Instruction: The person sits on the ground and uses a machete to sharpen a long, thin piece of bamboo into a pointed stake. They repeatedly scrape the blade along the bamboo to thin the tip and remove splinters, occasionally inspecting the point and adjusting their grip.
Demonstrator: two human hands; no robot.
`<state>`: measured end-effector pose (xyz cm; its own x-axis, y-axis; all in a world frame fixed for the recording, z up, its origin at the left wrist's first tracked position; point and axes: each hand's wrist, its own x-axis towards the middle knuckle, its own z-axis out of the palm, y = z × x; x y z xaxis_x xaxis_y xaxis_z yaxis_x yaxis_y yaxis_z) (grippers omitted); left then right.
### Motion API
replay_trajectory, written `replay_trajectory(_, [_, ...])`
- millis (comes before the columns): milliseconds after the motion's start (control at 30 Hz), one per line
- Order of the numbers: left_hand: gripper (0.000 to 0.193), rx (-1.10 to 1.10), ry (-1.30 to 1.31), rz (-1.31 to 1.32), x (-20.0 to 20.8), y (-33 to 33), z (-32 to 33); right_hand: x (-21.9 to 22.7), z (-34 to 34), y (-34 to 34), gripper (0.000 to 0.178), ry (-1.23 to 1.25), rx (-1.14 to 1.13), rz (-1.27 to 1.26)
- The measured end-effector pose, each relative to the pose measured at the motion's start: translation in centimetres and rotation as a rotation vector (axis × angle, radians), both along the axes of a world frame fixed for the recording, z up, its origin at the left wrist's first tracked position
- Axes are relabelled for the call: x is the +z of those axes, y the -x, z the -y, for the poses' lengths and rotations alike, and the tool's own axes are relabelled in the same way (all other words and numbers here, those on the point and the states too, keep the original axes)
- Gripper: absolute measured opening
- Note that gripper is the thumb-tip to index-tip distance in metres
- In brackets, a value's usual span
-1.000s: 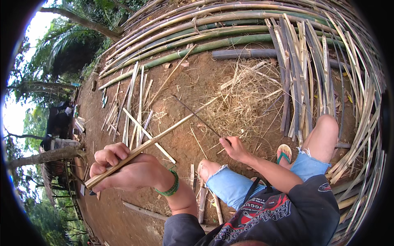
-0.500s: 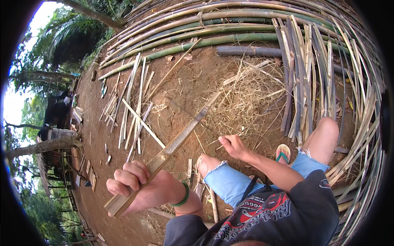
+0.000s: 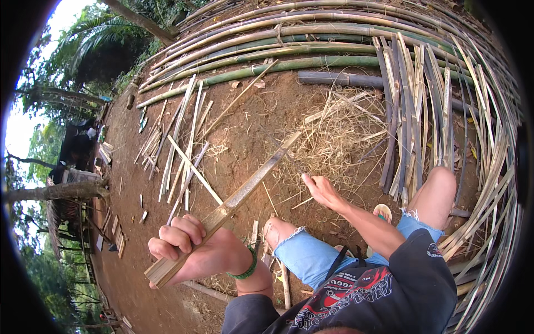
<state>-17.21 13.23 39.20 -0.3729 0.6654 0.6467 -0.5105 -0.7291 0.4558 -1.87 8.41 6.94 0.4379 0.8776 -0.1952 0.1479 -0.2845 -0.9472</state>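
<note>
My left hand [image 3: 192, 250] is closed round the near end of a split bamboo strip [image 3: 245, 192], which slants up and to the right, away from me. The strip's upper face is pale brown with a greyer stretch toward its far end. My right hand [image 3: 322, 191] is closed on the handle of a long, thin knife, which the fingers mostly hide. The dark knife blade [image 3: 296, 165] points up and left, close to the strip's far end. Blur and the brown ground make its tip hard to see, and I cannot tell whether it touches the strip.
Tangled bamboo shavings [image 3: 339, 133] lie on the soil beyond my right hand. Long bamboo poles [image 3: 267, 68] stretch across the back. Split strips are heaped at the right [image 3: 409, 111], and more strips [image 3: 186, 139] lie at the left. My bent knees [image 3: 278, 231] are below the work.
My right hand has shifted slightly right and the knife blade has swung to a steeper angle, nearer the strip's far end. My left hand still grips the strip, nearly unmoved.
</note>
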Motion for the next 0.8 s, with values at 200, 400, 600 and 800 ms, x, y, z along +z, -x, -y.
replay_trajectory(200, [0.062,-0.003,0.031,-0.019,-0.1,0.9,0.0,-1.5,1.2,0.6,0.069,-0.051,0.083,0.066])
replay_trajectory(400, [0.058,-0.076,-0.011,-0.070,1.9,3.1,-0.5,-5.1,2.7,-1.9,0.073,0.221,-0.043,0.045])
replay_trajectory(600, [0.051,-0.363,-0.021,-0.142,2.6,4.4,2.1,8.1,8.1,3.7,0.057,-0.199,0.081,-0.104])
replay_trajectory(800, [0.051,-0.374,-0.041,-0.239,2.1,4.4,0.8,-2.5,6.3,0.1,0.066,0.037,-0.044,-0.019])
